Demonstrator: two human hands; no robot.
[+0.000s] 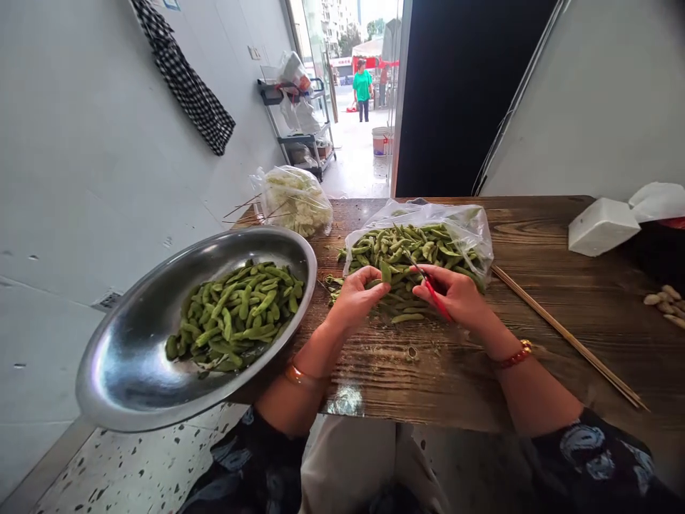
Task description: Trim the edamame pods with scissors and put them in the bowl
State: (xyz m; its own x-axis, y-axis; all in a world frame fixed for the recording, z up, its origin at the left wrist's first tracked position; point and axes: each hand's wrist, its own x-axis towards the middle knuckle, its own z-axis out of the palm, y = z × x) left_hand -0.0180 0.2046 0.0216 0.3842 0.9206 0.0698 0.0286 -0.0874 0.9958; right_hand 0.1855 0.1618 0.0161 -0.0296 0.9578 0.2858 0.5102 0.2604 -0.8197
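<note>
Between the thumb and fingers of my left hand (357, 294) is a green edamame pod (386, 271). My right hand (454, 294) is closed around red-handled scissors (437, 298), whose blades point up and left, a little apart from the pod. Just beyond both hands a clear plastic bag (465, 228) lies open with a heap of edamame pods (422, 243) spilling out toward me. To my left, a large steel basin (133, 357) holds a pile of pods (235, 314). Small trimmings lie on the wooden table (374, 364) under my hands.
A bag of cauliflower (297, 200) sits at the table's far left, with thin sticks beside it. Long wooden skewers (567, 335) lie to the right, near a white box (604, 227) and some peanuts (666, 303). A wheeled cart (300, 139) stands by the doorway; a person (362, 89) is outside.
</note>
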